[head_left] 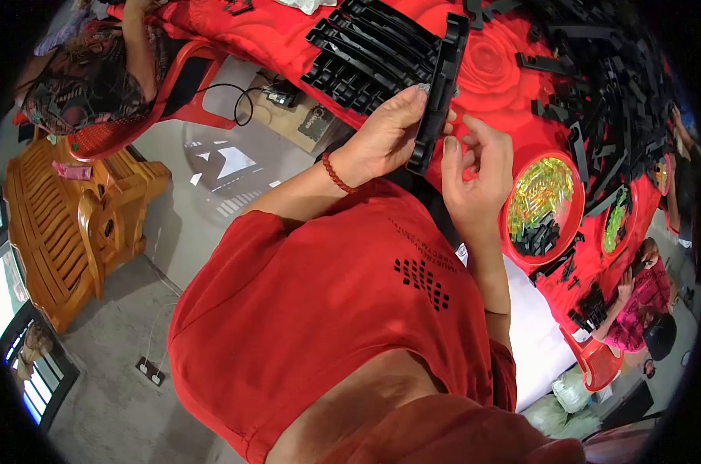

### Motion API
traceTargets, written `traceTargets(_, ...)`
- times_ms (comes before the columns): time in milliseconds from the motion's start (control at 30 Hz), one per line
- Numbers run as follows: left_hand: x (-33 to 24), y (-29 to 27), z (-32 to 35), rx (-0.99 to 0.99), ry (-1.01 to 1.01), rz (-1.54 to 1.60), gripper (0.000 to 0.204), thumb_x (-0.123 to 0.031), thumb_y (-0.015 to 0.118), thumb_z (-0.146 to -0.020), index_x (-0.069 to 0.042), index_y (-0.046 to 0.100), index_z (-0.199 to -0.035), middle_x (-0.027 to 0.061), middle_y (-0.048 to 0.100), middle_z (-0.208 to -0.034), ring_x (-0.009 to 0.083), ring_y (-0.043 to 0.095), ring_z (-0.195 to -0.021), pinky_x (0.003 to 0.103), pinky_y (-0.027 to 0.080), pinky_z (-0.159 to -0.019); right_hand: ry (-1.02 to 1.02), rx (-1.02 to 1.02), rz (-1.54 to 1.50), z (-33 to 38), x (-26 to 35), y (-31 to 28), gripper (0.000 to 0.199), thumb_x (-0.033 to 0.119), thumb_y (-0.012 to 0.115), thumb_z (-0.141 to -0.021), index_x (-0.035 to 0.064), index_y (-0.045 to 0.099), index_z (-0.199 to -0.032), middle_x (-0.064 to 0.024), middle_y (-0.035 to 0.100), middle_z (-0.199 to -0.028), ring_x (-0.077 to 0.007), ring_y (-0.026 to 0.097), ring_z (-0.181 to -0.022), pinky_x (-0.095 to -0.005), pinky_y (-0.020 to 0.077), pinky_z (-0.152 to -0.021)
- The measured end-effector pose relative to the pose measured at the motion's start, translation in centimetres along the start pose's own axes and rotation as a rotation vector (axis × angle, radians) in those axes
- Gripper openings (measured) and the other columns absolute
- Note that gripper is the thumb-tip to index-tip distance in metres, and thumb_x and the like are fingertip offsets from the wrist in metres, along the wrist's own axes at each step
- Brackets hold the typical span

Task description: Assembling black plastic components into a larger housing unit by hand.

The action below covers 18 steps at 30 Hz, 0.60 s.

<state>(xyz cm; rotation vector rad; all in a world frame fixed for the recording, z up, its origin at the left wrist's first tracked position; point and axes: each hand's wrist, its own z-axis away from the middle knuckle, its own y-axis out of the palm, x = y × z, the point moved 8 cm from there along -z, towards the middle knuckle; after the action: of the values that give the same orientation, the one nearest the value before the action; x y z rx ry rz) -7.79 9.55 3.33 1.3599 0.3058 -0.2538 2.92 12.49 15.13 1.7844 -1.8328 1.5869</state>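
My left hand (389,133) grips a long black plastic strip (442,89), with the thumb along its near side. The strip is held tilted above the table edge, its upper end pointing away from me. Close to the strip's lower right side is my right hand (480,170), its fingers half curled and apart from the thumb. Nothing shows between them. Beyond my left hand, a row of similar black strips (370,58) lies side by side on the red tablecloth (486,66). Part of that row is hidden behind the held strip.
A round red tray (579,207) of yellow-clear and black small pieces stands to my right. Behind it spreads a heap of loose black parts (598,100). Another red tray (607,246) holds green pieces. People sit at the left and right; a wooden bench (60,224) stands left.
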Motion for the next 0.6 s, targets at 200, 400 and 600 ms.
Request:
traceTargets(200,0.1,-0.1,0.0,0.012,0.035,0.006,0.028,-0.021,0.056,-0.103,-0.005,0.056,-0.126,0.0065,0.067,-0.112,0.0160,0.065,-0.102,0.032,0.055,-0.090,-0.052,0.060,0.163,-0.9,0.3,0.3,0.052,0.004,0.076,-0.078,0.0032,0.059,-0.126,-0.0152,0.055,-0.104,-0.0282,0.053,-0.093,-0.0372,0.0460,-0.076)
traceTargets(400,0.4,-1.1,0.3,-0.113,0.068,-0.327,0.023,-0.014,0.052,-0.104,-0.006,0.057,-0.125,-0.0003,0.063,-0.116,0.0094,0.059,-0.106,0.027,0.050,-0.093,0.062,0.241,0.357,-0.7,-1.0,1.4,0.063,0.011,0.078,-0.077,0.0056,0.054,-0.135,-0.0173,0.051,-0.112,-0.0331,0.049,-0.107,-0.0425,0.0402,-0.089)
traceTargets(600,0.8,-0.8,0.7,-0.132,0.017,-0.581,0.024,-0.022,0.054,-0.104,-0.007,0.057,-0.124,-0.0031,0.061,-0.112,0.0050,0.055,-0.101,0.024,0.048,-0.088,0.056,0.275,0.398,-0.3,-2.1,1.8,0.060,0.010,0.076,-0.074,0.0054,0.053,-0.130,-0.0158,0.050,-0.113,-0.0318,0.051,-0.105,-0.0442,0.0362,-0.090)
